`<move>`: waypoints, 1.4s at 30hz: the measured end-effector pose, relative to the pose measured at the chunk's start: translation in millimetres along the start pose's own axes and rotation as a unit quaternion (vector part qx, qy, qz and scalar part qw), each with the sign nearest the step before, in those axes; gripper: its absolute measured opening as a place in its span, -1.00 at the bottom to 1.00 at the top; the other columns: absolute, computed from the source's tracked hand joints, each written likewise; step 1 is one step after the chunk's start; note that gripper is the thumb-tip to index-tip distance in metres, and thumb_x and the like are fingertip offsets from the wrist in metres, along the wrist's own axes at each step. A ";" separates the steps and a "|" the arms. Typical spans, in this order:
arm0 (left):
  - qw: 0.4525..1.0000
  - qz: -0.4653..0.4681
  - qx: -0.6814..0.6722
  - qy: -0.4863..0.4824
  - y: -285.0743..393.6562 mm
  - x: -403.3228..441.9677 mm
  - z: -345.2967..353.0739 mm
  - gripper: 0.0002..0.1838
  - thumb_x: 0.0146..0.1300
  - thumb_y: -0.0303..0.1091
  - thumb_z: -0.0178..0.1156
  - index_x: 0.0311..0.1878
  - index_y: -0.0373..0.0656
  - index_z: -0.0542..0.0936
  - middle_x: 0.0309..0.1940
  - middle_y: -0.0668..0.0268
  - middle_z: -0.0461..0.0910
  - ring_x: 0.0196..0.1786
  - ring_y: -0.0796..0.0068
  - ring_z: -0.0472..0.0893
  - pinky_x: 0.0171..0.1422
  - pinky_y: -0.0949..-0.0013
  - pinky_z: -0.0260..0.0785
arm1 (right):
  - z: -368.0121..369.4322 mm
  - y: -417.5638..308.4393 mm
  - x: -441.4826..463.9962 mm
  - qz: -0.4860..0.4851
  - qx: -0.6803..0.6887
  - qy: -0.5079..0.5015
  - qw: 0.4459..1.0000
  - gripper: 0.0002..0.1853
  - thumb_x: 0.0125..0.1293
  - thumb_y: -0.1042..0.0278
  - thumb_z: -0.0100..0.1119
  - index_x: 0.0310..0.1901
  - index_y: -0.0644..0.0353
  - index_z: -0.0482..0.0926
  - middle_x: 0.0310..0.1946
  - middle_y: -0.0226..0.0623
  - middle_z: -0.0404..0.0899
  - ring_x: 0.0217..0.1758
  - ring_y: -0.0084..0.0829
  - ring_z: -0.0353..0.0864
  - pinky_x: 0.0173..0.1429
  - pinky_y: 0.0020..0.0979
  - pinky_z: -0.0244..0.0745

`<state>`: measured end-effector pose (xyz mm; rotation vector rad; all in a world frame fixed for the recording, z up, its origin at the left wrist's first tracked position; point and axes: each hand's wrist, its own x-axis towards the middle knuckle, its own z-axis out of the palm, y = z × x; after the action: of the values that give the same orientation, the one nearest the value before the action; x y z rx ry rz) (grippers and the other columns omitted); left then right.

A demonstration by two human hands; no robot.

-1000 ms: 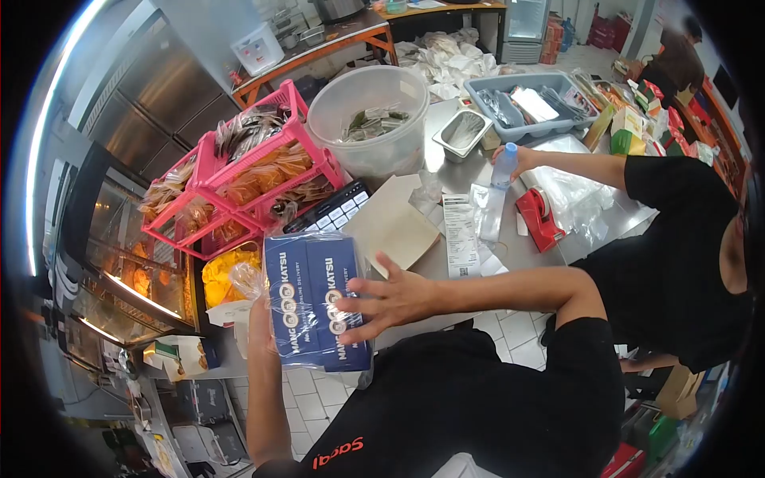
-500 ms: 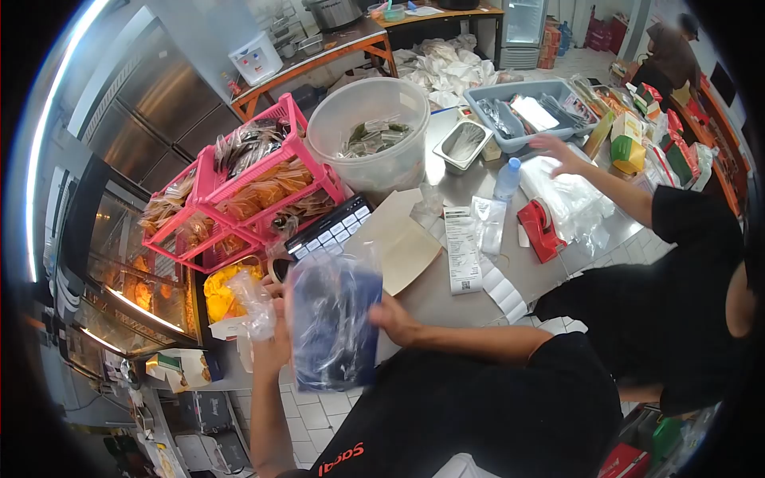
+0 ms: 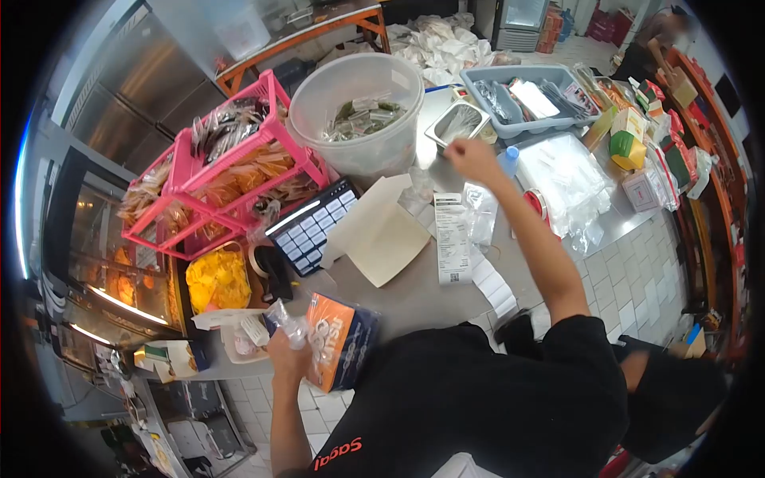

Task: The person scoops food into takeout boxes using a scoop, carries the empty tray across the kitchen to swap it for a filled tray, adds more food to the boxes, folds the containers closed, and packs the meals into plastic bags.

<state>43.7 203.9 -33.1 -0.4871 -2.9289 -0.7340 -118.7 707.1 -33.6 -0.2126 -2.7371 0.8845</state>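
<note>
My left hand [image 3: 289, 356] is closed on the bunched clear plastic [image 3: 292, 328] of a bag. Against that hand is an orange and navy printed box [image 3: 343, 341], which looks to be inside the bag. My right hand [image 3: 474, 162] is stretched across the counter, its fingers bunched at the near rim of a small metal container [image 3: 458, 119] with thin clear items in it. Whatever those fingers pinch is too small to make out. Below my right forearm lie a printed receipt [image 3: 453, 239] and a clear packet [image 3: 480, 219]. An open cardboard box [image 3: 386, 247] sits between my hands.
Pink crates [image 3: 239, 187] of packed food and a large clear tub [image 3: 351, 155] stand at the back left. A tablet [image 3: 315, 227] leans by the crates. A grey-blue bin [image 3: 530, 126] and white plastic bags [image 3: 562, 179] lie to the right. A co-worker [image 3: 669, 398] bends low at right.
My right hand has left the bagged box and reached forward to the metal container. The box has turned, showing its orange face. The co-worker's arm has withdrawn from the plastic bags and their body is lower.
</note>
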 end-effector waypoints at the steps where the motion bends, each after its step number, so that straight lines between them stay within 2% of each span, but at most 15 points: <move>1: 0.999 0.002 0.042 -0.006 0.1 -2.5 10.7 -0.88 0.03 -0.51 0.24 -0.32 -0.16 0.64 -0.46 0.14 0.57 -0.32 0.00 0.58 -0.24 0.09 0.44 | -2.6 11.3 24.0 -0.018 -0.052 -0.002 0.998 -0.79 0.19 0.21 0.17 -0.25 0.08 0.71 -0.28 -0.15 0.69 -0.22 -0.18 0.68 -0.15 -0.22 0.54; 4: 0.994 0.049 0.099 0.002 1.2 -10.5 42.2 -0.87 0.05 -0.37 0.33 -0.32 -0.13 0.64 -0.41 0.14 0.56 -0.21 0.02 0.55 -0.22 0.08 0.44 | 16.4 63.3 86.6 -0.111 -0.179 -0.033 0.977 -0.80 0.14 0.34 0.17 -0.23 0.05 0.73 -0.24 -0.15 0.69 -0.11 -0.13 0.67 -0.02 -0.16 0.55; 6: 1.000 -0.001 0.024 -0.003 9.8 -4.2 34.5 -0.74 0.03 -0.20 0.42 -0.34 -0.17 0.63 -0.33 0.14 0.57 -0.11 0.00 0.50 -0.12 0.08 0.41 | 19.5 61.2 101.6 -0.092 -0.251 -0.113 0.957 -0.78 0.11 0.37 0.19 -0.20 0.04 0.74 -0.21 -0.14 0.70 -0.07 -0.13 0.66 0.02 -0.16 0.55; 8: 0.993 -0.018 -0.042 -0.104 11.5 -0.8 19.4 -0.60 -0.01 -0.06 0.47 -0.35 -0.22 0.61 -0.32 0.14 0.56 -0.12 0.01 0.48 -0.02 0.07 0.36 | 32.5 62.7 113.7 -0.081 -0.320 -0.190 0.925 -0.75 0.09 0.39 0.20 -0.17 0.04 0.74 -0.18 -0.14 0.70 -0.03 -0.12 0.66 0.05 -0.16 0.55; 16: 0.980 -0.077 -0.116 -0.139 11.9 -2.1 9.3 -0.55 0.05 -0.11 0.49 -0.26 -0.25 0.52 -0.31 0.16 0.49 -0.13 0.14 0.47 0.04 0.15 0.33 | 41.2 74.0 122.7 -0.041 -0.321 -0.202 0.925 -0.82 0.06 0.42 0.20 -0.33 0.05 0.76 -0.23 -0.08 0.71 -0.11 -0.08 0.71 0.00 -0.15 0.60; 18: 0.977 -0.070 -0.097 -0.175 10.9 -0.6 8.4 -0.55 0.07 -0.11 0.48 -0.22 -0.30 0.56 -0.22 0.04 0.54 -0.09 -0.01 0.49 0.07 0.08 0.32 | 40.6 80.9 125.2 -0.074 -0.303 -0.192 0.930 -0.84 0.05 0.47 0.19 -0.37 0.08 0.75 -0.25 -0.11 0.71 -0.14 -0.08 0.70 -0.04 -0.16 0.60; 22: 0.959 -0.145 -0.210 -0.123 15.3 -0.3 13.6 -0.59 0.10 -0.14 0.46 -0.21 -0.27 0.56 -0.28 0.08 0.55 -0.12 0.02 0.50 0.03 0.12 0.34 | 36.9 95.0 126.0 -0.118 -0.272 -0.204 0.933 -0.87 0.06 0.47 0.19 -0.38 0.11 0.72 -0.31 -0.14 0.70 -0.20 -0.09 0.68 -0.09 -0.20 0.58; 25: 0.955 -0.150 -0.203 -0.156 15.3 6.7 14.4 -0.62 0.16 -0.14 0.41 -0.18 -0.26 0.58 -0.28 0.08 0.55 -0.11 0.01 0.51 0.03 0.13 0.35 | 21.3 74.3 115.2 -0.081 -0.012 0.028 0.996 -0.91 0.19 0.36 0.27 -0.28 0.13 0.68 -0.38 -0.22 0.67 -0.26 -0.25 0.67 -0.11 -0.28 0.56; 26: 0.962 -0.122 -0.197 -0.144 13.8 9.0 18.6 -0.63 0.17 -0.17 0.39 -0.20 -0.27 0.54 -0.31 0.11 0.55 -0.18 0.09 0.52 -0.03 0.17 0.37 | 11.1 57.2 107.1 -0.090 -0.016 0.026 0.995 -0.91 0.19 0.36 0.27 -0.28 0.13 0.68 -0.38 -0.22 0.67 -0.26 -0.25 0.67 -0.11 -0.28 0.56; 28: 0.967 -0.096 -0.196 -0.128 11.7 12.5 26.1 -0.65 0.18 -0.19 0.37 -0.21 -0.28 0.50 -0.34 0.14 0.55 -0.24 0.17 0.53 -0.09 0.21 0.39 | -9.1 24.5 84.5 0.073 0.326 0.085 0.939 -0.88 0.31 0.38 0.23 -0.18 0.20 0.60 -0.34 -0.29 0.65 -0.21 -0.39 0.65 -0.09 -0.38 0.54; 32: 0.975 -0.036 -0.187 -0.112 9.5 24.9 33.5 -0.65 0.21 -0.22 0.34 -0.09 -0.27 0.54 -0.25 0.08 0.59 -0.14 0.08 0.55 -0.01 0.19 0.38 | -36.2 -37.9 4.6 0.038 0.566 -0.053 0.822 -0.88 0.34 0.49 0.18 -0.18 0.23 0.44 -0.26 -0.23 0.60 -0.18 -0.44 0.61 -0.02 -0.50 0.52; 34: 0.946 -0.066 -0.269 -0.167 7.8 31.5 32.4 -0.62 0.21 -0.16 0.36 -0.06 -0.25 0.55 -0.11 0.02 0.55 -0.01 -0.03 0.51 0.14 0.10 0.34 | -34.5 -69.1 -45.1 0.015 0.516 -0.128 0.847 -0.88 0.31 0.46 0.25 -0.28 0.23 0.48 -0.16 -0.15 0.63 -0.19 -0.46 0.64 -0.04 -0.44 0.57; 38: 0.920 -0.087 -0.294 -0.245 6.3 45.3 21.3 -0.58 0.24 -0.16 0.32 0.03 -0.23 0.51 -0.03 0.02 0.52 0.07 -0.02 0.49 0.22 0.11 0.30 | 7.5 -120.6 -126.7 -0.070 0.526 -0.309 0.790 -0.88 0.28 0.62 0.22 -0.27 0.21 0.48 -0.21 -0.19 0.67 -0.19 -0.44 0.66 -0.11 -0.42 0.57; 40: 0.927 -0.054 -0.288 -0.234 -0.7 47.8 25.9 -0.54 0.24 -0.14 0.32 0.07 -0.23 0.50 0.02 0.00 0.50 0.12 -0.04 0.47 0.26 0.11 0.28 | 24.2 -140.9 -153.4 -0.008 0.523 -0.413 0.746 -0.90 0.24 0.58 0.28 -0.33 0.22 0.53 -0.24 -0.22 0.67 -0.18 -0.41 0.69 -0.08 -0.45 0.57; 42: 0.934 -0.019 -0.280 -0.221 -4.9 48.0 28.2 -0.51 0.25 -0.12 0.31 0.12 -0.23 0.48 0.06 -0.03 0.48 0.16 -0.05 0.44 0.30 0.11 0.25 | 47.5 -153.4 -175.2 -0.007 0.473 -0.440 0.763 -0.91 0.25 0.54 0.30 -0.29 0.23 0.55 -0.27 -0.27 0.67 -0.19 -0.47 0.68 -0.08 -0.47 0.56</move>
<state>-3.3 226.7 -52.7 -0.7191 -3.0867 -1.6836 26.2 519.6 -14.6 0.5630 -2.4378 2.7369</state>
